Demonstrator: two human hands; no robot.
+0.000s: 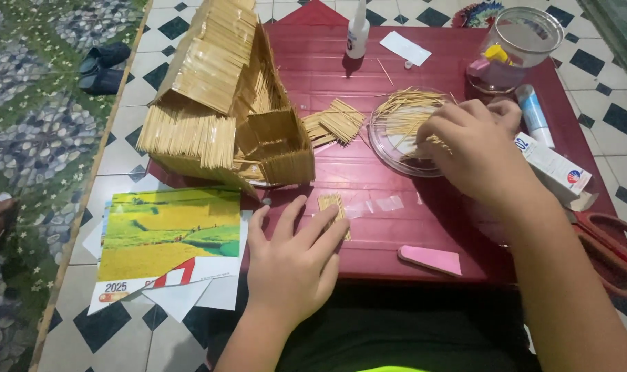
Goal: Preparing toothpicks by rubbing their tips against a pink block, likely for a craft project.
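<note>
Pink, a small sanding block (430,260) lies nearest on the red surface (368,241). Beside it the left hand (294,265) rests flat, its grip spread, fingertips pressing a short row of toothpicks (334,207) stuck to clear tape (379,204). Further on, the right hand (473,148) reaches into a clear dish (389,148), its grip pinching loose toothpicks (413,110). Left of the dish stands a toothpick house (224,103); beyond are a glue bottle (357,31) and a clear jar (517,48).
</note>
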